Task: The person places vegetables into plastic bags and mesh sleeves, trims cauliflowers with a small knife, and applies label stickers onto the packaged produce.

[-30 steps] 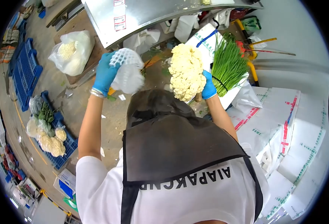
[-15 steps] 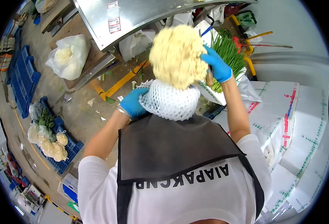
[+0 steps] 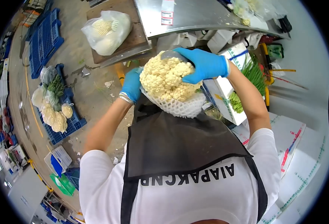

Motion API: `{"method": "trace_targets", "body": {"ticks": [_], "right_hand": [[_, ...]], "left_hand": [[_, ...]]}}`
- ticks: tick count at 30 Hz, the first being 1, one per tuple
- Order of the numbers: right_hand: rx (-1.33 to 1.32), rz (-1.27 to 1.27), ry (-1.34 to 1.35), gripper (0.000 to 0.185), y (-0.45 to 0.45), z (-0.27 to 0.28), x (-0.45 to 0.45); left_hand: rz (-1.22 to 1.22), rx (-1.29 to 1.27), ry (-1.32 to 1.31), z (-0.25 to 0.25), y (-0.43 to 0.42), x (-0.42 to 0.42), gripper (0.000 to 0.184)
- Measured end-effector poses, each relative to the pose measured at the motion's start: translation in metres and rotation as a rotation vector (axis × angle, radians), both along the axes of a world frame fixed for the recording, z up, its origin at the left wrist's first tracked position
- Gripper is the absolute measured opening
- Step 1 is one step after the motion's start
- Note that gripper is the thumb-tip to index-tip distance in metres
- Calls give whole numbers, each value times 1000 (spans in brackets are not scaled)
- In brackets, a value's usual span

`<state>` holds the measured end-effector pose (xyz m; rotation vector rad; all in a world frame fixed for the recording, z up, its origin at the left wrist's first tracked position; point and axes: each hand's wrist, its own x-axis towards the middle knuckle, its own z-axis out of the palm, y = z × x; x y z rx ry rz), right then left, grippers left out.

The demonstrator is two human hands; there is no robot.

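A pale cauliflower (image 3: 166, 76) sits in front of my apron, its lower side in a white foam net sleeve (image 3: 183, 107). My left hand (image 3: 132, 85), gloved in blue, closes on the left edge of the net and cauliflower; its fingertips are partly hidden. My right hand (image 3: 205, 66), also in a blue glove, reaches over the top right of the cauliflower, thumb and fingers bent. A grey curved blade of a knife (image 3: 174, 56) shows by its fingers, against the top of the cauliflower. The knife's handle is mostly hidden by the glove.
A metal table (image 3: 194, 18) stands ahead. Left of it, a bag of cauliflower (image 3: 110, 31) rests on a board. Blue pallets (image 3: 45, 41) with bagged vegetables lie on the left floor. Green stalks (image 3: 250, 80) fill a white box at right, near stacked white cartons (image 3: 280, 138).
The cauliflower has come down into the foam net sleeve and tilted. My right hand has moved from its side to over its top. The view has shifted, with the table now farther right.
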<state>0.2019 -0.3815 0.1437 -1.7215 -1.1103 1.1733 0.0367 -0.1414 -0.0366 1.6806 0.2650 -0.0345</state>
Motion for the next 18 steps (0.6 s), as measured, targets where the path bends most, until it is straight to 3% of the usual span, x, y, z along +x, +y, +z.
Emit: {"method": "trace_targets", "body": {"ticks": [2,3,6,8,11,13,15,16,17,18], "right_hand": [[65,35,-241,82,19,26,-9],[30,18,-394,90,27,25,-27],[-106,259,-602,95,50,29,-89],[17,190,-434,87,49,19,-101],[20,4,221,54,31,4,-49],[-168,-405,476,47,36,8,-20],[12,-581,286,46,68,4,-2],[122,-479,227,46,78,-18,7],[66,-382,213,54,86,-31,10],[59,-236,13,60,102,-27,10]], "left_hand": [[394,-672,75,49,20,13,19],[400,-710,-26,71,23,9,18],[355,-829,106,94,25,-22,25],[399,-1004,162,85,36,-44,33],[444,-1105,48,88,42,-60,34],[472,-1093,-57,89,46,-58,34],[403,-1066,-111,88,52,-47,34],[371,-1051,-138,89,55,-39,34],[409,-1036,-137,93,54,-31,32],[414,-1037,-121,97,54,-19,32]]}}
